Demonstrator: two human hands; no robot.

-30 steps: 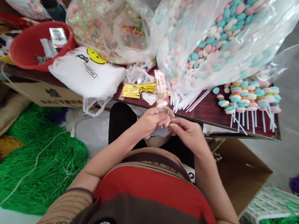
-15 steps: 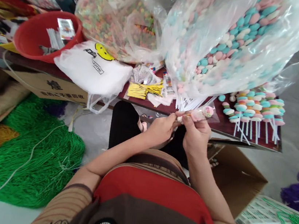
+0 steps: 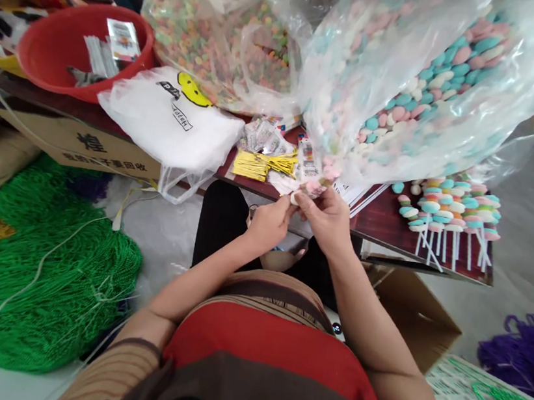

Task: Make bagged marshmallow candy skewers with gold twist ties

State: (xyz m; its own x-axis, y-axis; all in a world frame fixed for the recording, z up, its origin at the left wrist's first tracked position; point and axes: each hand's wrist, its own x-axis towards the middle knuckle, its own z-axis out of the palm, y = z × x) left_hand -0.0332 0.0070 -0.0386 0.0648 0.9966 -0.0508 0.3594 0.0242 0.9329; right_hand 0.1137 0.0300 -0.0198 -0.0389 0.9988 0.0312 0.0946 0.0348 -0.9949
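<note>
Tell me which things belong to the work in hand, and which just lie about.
Likely part of it: candy stick held by left hand and right hand; yellow strips; white sticks; candy skewers.

Seemingly just lying about: red basin; green strands; purple strands.

The left hand [image 3: 267,227] is held just below the centre of the frame, its fingers curled and pinched. The right hand [image 3: 330,221] is placed slightly higher and to the right, its thumb [image 3: 306,202] extended toward the left fingertips. The left forearm [image 3: 211,268] is slanted up from the lower left, the right forearm [image 3: 365,314] from the lower right; both arms are bent.
</note>
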